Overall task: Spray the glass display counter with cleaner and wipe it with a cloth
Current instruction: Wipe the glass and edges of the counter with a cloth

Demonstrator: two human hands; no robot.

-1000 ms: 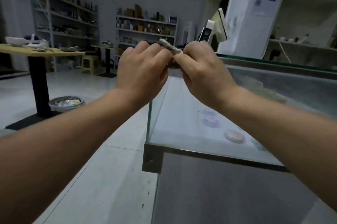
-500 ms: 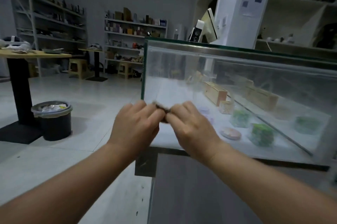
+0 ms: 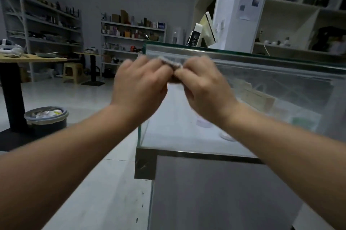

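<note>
In the head view I see the left hand (image 3: 138, 87) and right hand (image 3: 204, 89) both curled on a small bunched cloth (image 3: 171, 63), pinched between them by the counter (image 3: 262, 55) top edge; blur hides whether it touches glass. I judge the wad could slip from so small a grip. With no sprayer in sight, a dry pass may just smear.

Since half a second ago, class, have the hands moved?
Yes. The left hand and right hand, holding the cloth, rose up the counter from lower frame to top edge.
</note>
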